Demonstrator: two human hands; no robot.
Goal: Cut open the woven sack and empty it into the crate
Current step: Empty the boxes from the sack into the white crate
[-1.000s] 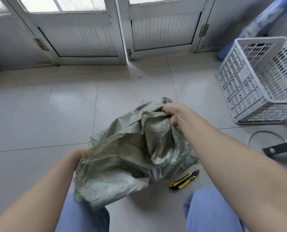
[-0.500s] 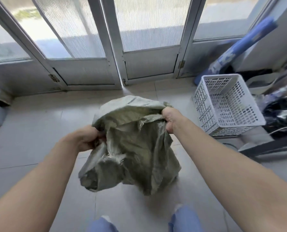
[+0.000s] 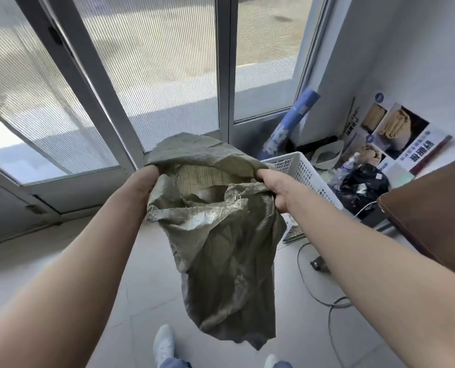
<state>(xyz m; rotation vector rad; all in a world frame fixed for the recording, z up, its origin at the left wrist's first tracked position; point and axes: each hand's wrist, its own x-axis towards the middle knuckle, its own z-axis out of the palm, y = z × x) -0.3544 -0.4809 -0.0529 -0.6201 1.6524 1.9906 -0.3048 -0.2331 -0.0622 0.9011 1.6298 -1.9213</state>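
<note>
A green woven sack [image 3: 229, 256] hangs in the air in front of me, limp and crumpled, its open mouth facing up. My left hand [image 3: 146, 179] grips the mouth's left rim, my right hand [image 3: 277, 188] grips the right rim, and the mouth is held spread between them. The white lattice crate [image 3: 304, 171] stands on the floor just behind and to the right of the sack, partly hidden by my right hand and the sack. The inside of the sack is in shadow; I cannot tell what it holds.
Glass doors [image 3: 154, 83] run along the back. A blue roll [image 3: 290, 123] leans in the corner, with a poster [image 3: 396, 134] and dark clutter [image 3: 359, 187] beside it. A brown tabletop [image 3: 439, 205] juts in at right. Cables [image 3: 324, 296] lie on the tiled floor near my feet [image 3: 164, 346].
The sack has been lifted off the floor to chest height and its mouth pulled open. The view has risen; the yellow knife on the floor is out of sight.
</note>
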